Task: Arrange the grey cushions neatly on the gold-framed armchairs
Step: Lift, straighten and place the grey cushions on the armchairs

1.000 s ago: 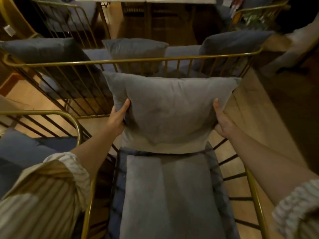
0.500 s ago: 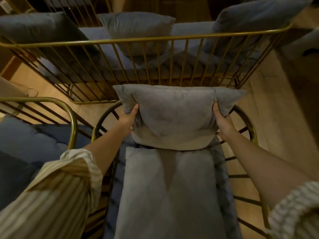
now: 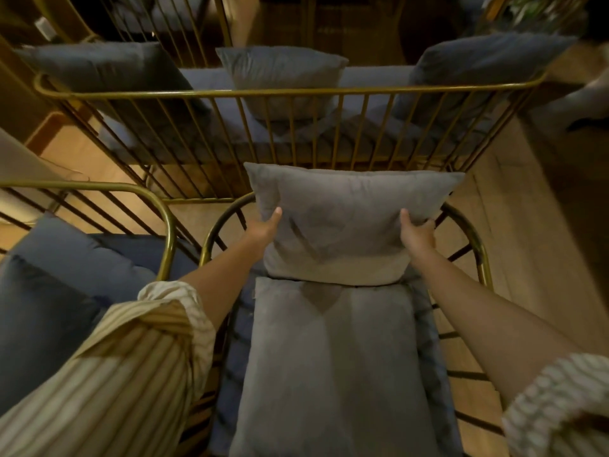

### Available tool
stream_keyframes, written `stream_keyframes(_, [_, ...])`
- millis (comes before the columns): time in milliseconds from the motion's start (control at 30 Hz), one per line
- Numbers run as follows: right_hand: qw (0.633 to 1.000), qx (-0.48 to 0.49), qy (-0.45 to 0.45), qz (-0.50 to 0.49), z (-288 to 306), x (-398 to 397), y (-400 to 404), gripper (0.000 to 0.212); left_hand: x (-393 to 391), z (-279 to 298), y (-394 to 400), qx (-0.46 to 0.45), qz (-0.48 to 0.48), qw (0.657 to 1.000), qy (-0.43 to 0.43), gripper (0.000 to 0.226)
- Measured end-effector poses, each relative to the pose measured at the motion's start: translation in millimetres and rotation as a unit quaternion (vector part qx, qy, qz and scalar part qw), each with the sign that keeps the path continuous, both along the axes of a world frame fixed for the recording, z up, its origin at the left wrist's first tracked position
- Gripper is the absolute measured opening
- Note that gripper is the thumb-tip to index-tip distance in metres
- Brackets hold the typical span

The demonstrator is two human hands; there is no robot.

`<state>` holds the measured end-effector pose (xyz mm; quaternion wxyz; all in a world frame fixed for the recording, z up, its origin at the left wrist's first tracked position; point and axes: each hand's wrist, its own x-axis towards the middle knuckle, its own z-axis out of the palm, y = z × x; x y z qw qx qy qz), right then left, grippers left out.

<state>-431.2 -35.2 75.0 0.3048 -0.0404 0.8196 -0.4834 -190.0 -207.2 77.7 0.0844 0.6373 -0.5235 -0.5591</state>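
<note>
both hands, left hand (image 3: 263, 229) and right hand (image 3: 417, 237), grip the grey cushion (image 3: 342, 225) sides.

wooden floor (image 3: 514, 225): lay under the furniture | green plant (image 3: 530, 14): blurred, stood at the far right corner

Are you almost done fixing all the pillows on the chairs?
Partly. The three cushions on the sofa behind the gold rail already sit upright in a row. In hand: the left hand and right hand grip the grey cushion, standing it on the seat pad at the back of the armchair. Left: letting go, and maybe the dark blue cushion on the next chair.
</note>
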Motion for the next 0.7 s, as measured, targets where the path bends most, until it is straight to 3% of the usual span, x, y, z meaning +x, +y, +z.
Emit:
stream_keyframes(100, [0.959,0.105,0.209,0.159,-2.2,50.5,15.2,0.093,39.4,9.0,7.8,-0.088,-0.086,0.989,-0.076,0.085])
stream_keyframes(167, [0.918,0.153,0.267,0.251,-4.7,82.0,16.8,0.094,76.0,12.0,11.2,-0.148,-0.139,0.971,-0.125,0.083])
stream_keyframes(233, [0.894,0.16,0.271,0.318,-1.9,119.9,13.1,0.09,123.7,14.7,15.8,-0.184,-0.161,0.957,-0.157,0.081])
stream_keyframes(500, [0.845,0.104,0.252,0.46,26.3,298.8,-30.5,0.079,362.9,19.5,38.5,-0.237,-0.099,0.954,-0.156,0.061])
stream_keyframes(700, [0.846,0.081,0.226,0.476,36.7,452.3,-57.9,0.085,535.0,25.7,50.7,-0.236,-0.058,0.948,-0.208,0.063])
